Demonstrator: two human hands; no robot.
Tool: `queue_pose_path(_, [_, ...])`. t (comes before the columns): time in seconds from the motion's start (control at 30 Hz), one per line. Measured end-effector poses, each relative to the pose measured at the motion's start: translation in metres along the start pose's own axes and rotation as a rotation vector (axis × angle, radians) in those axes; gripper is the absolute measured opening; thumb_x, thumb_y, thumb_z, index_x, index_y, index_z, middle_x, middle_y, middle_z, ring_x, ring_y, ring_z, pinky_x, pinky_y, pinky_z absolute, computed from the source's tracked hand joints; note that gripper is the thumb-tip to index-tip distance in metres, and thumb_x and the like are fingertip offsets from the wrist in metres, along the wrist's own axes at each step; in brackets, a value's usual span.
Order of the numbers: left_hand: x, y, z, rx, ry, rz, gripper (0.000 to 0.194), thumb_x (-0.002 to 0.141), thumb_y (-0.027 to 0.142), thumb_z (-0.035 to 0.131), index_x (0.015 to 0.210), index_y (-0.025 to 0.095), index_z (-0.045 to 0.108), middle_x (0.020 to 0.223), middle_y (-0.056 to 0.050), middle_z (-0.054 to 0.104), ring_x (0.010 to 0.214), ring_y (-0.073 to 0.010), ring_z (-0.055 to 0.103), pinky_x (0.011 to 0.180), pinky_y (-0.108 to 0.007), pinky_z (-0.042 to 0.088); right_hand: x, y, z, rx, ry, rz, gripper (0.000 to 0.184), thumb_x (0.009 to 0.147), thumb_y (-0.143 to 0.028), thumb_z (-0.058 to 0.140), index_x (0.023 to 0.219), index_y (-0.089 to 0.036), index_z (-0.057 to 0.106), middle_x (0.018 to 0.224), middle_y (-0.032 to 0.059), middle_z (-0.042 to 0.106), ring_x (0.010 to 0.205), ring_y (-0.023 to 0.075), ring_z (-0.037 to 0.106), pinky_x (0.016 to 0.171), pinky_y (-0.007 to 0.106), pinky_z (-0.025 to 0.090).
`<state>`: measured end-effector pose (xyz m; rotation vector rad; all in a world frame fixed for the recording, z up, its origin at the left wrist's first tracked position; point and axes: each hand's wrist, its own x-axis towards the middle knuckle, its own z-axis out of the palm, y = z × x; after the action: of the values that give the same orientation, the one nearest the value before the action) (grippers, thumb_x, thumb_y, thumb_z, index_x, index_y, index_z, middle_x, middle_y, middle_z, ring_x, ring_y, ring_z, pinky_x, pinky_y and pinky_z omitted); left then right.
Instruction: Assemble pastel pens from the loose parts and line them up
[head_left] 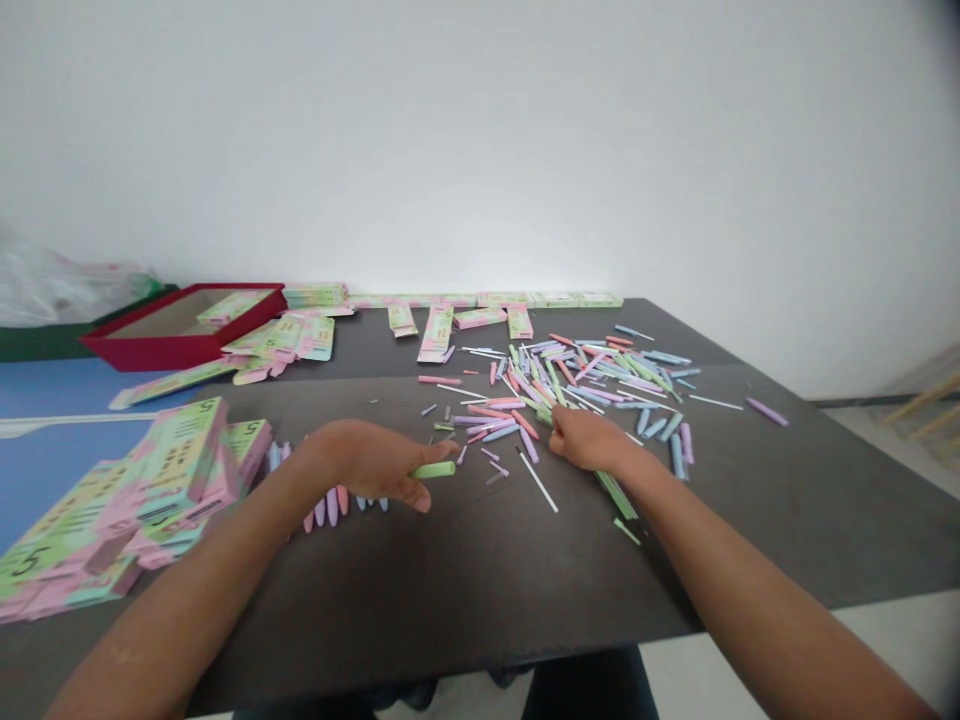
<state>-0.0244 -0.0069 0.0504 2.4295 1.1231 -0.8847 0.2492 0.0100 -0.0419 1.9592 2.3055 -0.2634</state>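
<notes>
Left hand (379, 462) grasps green barrel (436, 469) | right hand (581, 437) at loose pen heap (566, 372), can't tell its grip | 1 short row (332, 506) laid out, most seemingly left

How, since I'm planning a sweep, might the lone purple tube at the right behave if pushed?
The purple tube would probably roll, looking slim and rounded on the flat table. It seems stiff, lying straight, and likely light, being so thin.
</notes>
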Motion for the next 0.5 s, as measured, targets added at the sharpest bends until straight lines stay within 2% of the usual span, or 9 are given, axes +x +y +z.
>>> queue_pose_path(0.13, [-0.003,-0.006,-0.002,-0.01,0.009,-0.018,0.076,0.085,0.044,0.047,0.148,0.021,0.011,0.115,-0.017,0.064,0.09,-0.029,0.064,0.071,-0.032,0.045,0.004,-0.002,-0.008,0.218,0.119,-0.082,0.023,0.08,-0.023,0.048,0.102,-0.017,0.052,0.077,0.0036,0.063,0.067,0.0154,0.054,0.056,0.023,0.031])
queue_pose_path(0.23, [-0.004,-0.007,-0.004,-0.021,-0.012,-0.021,0.075,0.085,0.042,0.048,0.147,0.022,0.013,0.111,-0.015,0.066,0.09,-0.0272,0.063,0.072,-0.031,0.045,0.01,-0.012,-0.013,0.453,0.185,-0.205,0.026,0.082,-0.02,0.046,0.108,-0.018,0.05,0.073,0.0004,0.063,0.065,0.0133,0.054,0.059,0.022,0.035])
queue_pose_path(0.3, [-0.004,-0.006,-0.006,-0.016,-0.027,-0.021,0.073,0.085,0.042,0.048,0.147,0.021,0.017,0.104,-0.013,0.069,0.085,-0.026,0.064,0.07,-0.03,0.045,0.014,-0.024,-0.014,0.681,0.146,-0.254,0.019,0.084,-0.02,0.043,0.101,-0.018,0.053,0.073,0.0005,0.063,0.062,0.0119,0.056,0.058,0.022,0.039])
queue_pose_path(0.4, [-0.003,-0.005,-0.007,-0.001,-0.032,-0.021,0.069,0.085,0.041,0.048,0.146,0.021,0.022,0.093,-0.011,0.071,0.074,-0.0234,0.064,0.064,-0.029,0.044,0.019,-0.044,-0.007,1.007,0.002,-0.285,0.011,0.084,-0.018,0.042,0.092,-0.017,0.05,0.067,-0.0008,0.061,0.052,0.0098,0.057,0.051,0.021,0.043])
queue_pose_path(0.5, [-0.002,-0.008,-0.007,-0.005,-0.035,-0.015,0.069,0.085,0.041,0.047,0.146,0.019,0.021,0.092,-0.011,0.071,0.072,-0.0222,0.063,0.061,-0.028,0.044,0.017,-0.056,0.007,1.11,-0.07,-0.283,0.006,0.083,-0.017,0.045,0.089,-0.019,0.045,0.064,-0.0027,0.061,0.048,0.0091,0.056,0.048,0.02,0.045])
